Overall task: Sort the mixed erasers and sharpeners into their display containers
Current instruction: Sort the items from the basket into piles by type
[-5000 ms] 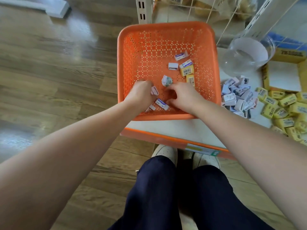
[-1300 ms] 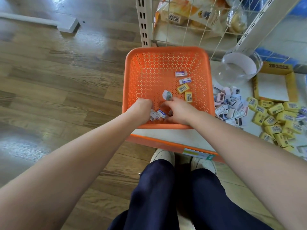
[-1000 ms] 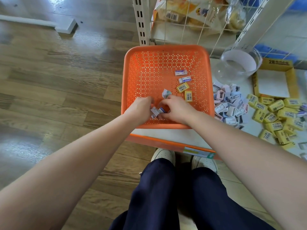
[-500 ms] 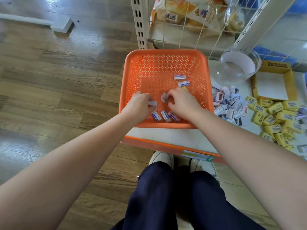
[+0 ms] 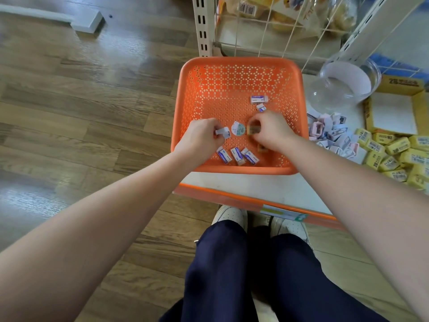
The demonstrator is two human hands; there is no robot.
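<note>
Both hands reach into the orange basket (image 5: pixel 239 66) on the white shelf. My left hand (image 5: pixel 202 135) pinches a small white sharpener (image 5: pixel 222 132). My right hand (image 5: pixel 270 131) holds a yellow eraser (image 5: pixel 254 129) between curled fingers. Between the hands lies a round white-and-teal sharpener (image 5: pixel 239 129). Three white erasers with blue labels (image 5: pixel 238 156) lie in a row near the basket's front wall. Two more white erasers (image 5: pixel 259 99) lie further back.
Right of the basket lie a pile of pink and white sharpeners (image 5: pixel 332 133) and a heap of yellow erasers (image 5: pixel 394 156). Behind them stand a clear plastic jar (image 5: pixel 343 84) and an open yellow box (image 5: pixel 394 112). A wire rack (image 5: pixel 267 26) rises behind.
Both hands moved from the basket's front toward its middle. The three white erasers now lie uncovered at the front. The right hand has picked up a yellow eraser; the left holds a small sharpener.
</note>
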